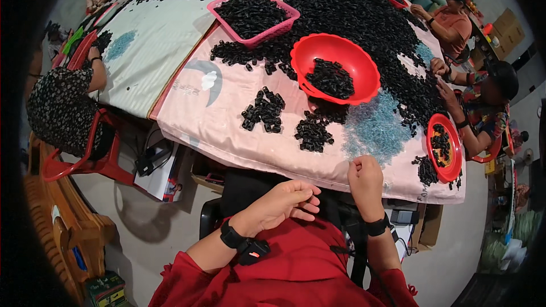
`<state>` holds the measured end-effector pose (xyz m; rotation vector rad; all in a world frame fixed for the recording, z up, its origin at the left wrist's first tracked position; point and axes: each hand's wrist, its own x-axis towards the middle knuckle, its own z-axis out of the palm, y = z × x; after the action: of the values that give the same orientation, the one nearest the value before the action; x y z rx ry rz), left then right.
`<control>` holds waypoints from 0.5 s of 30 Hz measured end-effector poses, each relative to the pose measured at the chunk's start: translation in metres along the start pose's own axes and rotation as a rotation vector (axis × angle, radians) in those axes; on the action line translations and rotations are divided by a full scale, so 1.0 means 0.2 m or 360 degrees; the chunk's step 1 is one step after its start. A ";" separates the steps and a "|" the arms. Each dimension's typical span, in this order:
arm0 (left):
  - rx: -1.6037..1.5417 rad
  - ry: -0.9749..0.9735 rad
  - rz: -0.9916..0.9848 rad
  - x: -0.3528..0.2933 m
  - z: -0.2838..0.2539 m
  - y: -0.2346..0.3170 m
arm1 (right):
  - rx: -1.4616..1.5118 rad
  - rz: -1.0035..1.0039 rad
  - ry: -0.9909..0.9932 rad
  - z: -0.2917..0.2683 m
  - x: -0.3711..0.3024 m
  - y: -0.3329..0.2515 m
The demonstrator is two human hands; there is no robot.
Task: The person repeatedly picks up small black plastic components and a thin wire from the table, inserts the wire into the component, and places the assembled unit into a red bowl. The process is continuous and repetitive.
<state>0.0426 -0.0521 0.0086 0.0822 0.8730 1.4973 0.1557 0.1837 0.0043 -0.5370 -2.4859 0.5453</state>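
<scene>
My left hand point(287, 203) is over my lap in front of the table edge, palm turned inward, its fingers loosely bent and apart with nothing visible in them. At the table's front edge my right hand point(365, 177) is closed with its fingertips pressed together, and whatever it may hold is hidden. Just beyond it lies a heap of small clear-bluish pieces point(378, 125). Two small groups of short black tubular parts, one further left point(263, 110) and one nearer the middle point(314, 135), lie on the pink cloth. Behind them a red scalloped bowl point(364, 71) holds more black parts.
A pink basket point(289, 20) of black parts stands behind, beside a large black pile point(347, 5). A red oval tray point(452, 156) sits at the right corner. Other people work at the right point(483, 102) and at the left, near a red chair point(108, 159).
</scene>
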 end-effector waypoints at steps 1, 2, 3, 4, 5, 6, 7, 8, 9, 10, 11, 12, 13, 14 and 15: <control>-0.0003 -0.0001 0.0007 0.00 0.00 0.00 | -0.0018 -0.0015 0.0021 0.00 0.00 0.00; -0.0006 -0.0002 0.0014 0.01 -0.01 -0.01 | -0.0037 -0.0030 0.0042 0.00 0.00 0.00; -0.0010 -0.0003 0.0021 0.01 -0.01 -0.01 | -0.0053 -0.0038 0.0043 0.00 -0.01 0.01; -0.0008 0.0001 0.0028 0.01 -0.01 -0.02 | -0.0072 -0.0045 0.0046 0.01 -0.01 0.03; -0.0006 0.0005 0.0036 0.02 -0.01 -0.02 | -0.0092 -0.0053 0.0049 0.01 -0.01 0.03; -0.0005 0.0010 0.0044 0.02 -0.01 -0.02 | -0.0082 -0.0041 0.0042 0.00 -0.01 0.04; -0.0013 0.0016 0.0053 0.02 0.00 -0.01 | -0.0068 -0.0032 0.0034 0.00 0.00 0.04; -0.0022 0.0023 0.0061 0.01 0.00 0.00 | -0.0054 -0.0022 0.0026 0.00 0.00 0.04; -0.0031 0.0030 0.0070 0.00 0.01 0.01 | -0.0054 -0.0034 0.0062 0.00 0.00 0.03; -0.0043 0.0034 0.0078 0.00 0.01 0.02 | -0.0055 -0.0045 0.0097 0.00 0.01 0.02; -0.0055 0.0038 0.0086 -0.01 0.01 0.03 | -0.0055 -0.0056 0.0132 0.00 0.01 0.01; -0.0066 0.0041 0.0093 -0.01 0.01 0.03 | -0.0059 -0.0098 0.0121 -0.01 0.02 0.00; -0.0074 0.0050 0.0088 -0.01 0.00 0.04 | -0.0064 -0.0140 0.0110 -0.02 0.02 0.00; -0.0083 0.0059 0.0082 -0.01 -0.01 0.04 | -0.0068 -0.0183 0.0100 -0.03 0.03 0.01; -0.0091 0.0068 0.0076 -0.01 -0.02 0.04 | -0.0107 -0.0236 0.0061 -0.03 0.04 0.02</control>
<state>0.0347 -0.0534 0.0114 0.0295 0.8669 1.5727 0.1551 0.1928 0.0099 -0.3809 -2.4898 0.3911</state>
